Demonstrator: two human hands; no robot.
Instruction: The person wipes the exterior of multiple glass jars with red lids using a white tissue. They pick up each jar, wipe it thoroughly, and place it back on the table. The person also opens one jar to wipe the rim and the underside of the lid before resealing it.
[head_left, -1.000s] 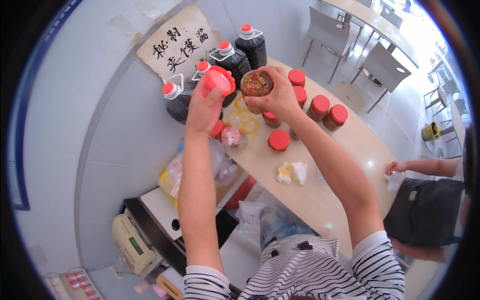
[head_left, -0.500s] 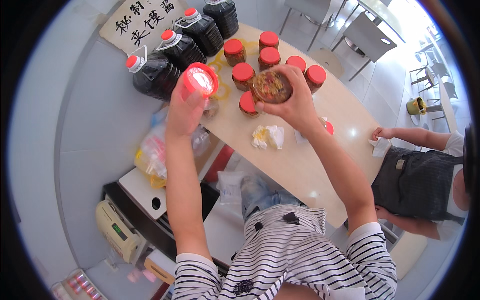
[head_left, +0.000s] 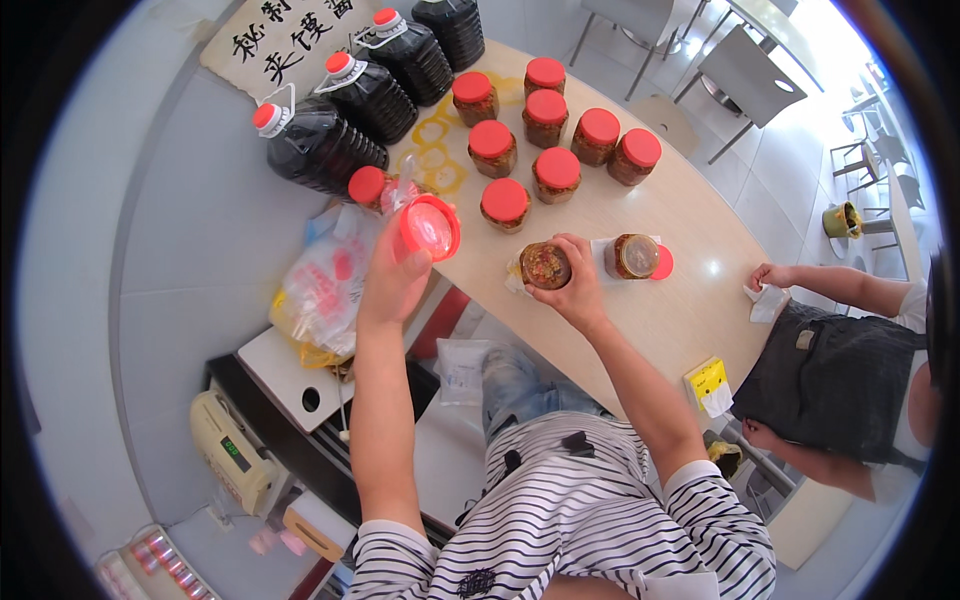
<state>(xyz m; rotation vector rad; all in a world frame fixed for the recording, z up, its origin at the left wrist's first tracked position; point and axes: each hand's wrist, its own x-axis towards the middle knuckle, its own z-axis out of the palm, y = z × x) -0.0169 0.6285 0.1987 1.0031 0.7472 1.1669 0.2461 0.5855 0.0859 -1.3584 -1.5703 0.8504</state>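
Note:
My left hand (head_left: 395, 285) is raised over the table's left edge, its fingers closed round a red screw lid (head_left: 430, 228). Lower and to the right, my right hand (head_left: 572, 298) grips a glass jar (head_left: 544, 267) of chunky chili sauce, which shows no lid. This jar is over the crumpled tissue, most of which it hides; whether it touches the table I cannot tell. Just right of it stands another jar (head_left: 633, 256), with a red lid (head_left: 662, 262) lying beside it. Several sauce jars with red lids (head_left: 505, 200) stand farther back.
Large dark-liquid jugs (head_left: 325, 150) line the wall at the far left. A jar with a red lid (head_left: 367, 185) and plastic bags (head_left: 325, 285) are beyond and beside my left arm. At right stands a person in a dark apron (head_left: 830, 370), near a yellow tissue pack (head_left: 708, 385).
My right hand has brought its jar down and nearer to me, over the tissue. The left hand, still with the lid, has shifted slightly right and nearer. The view has moved a little.

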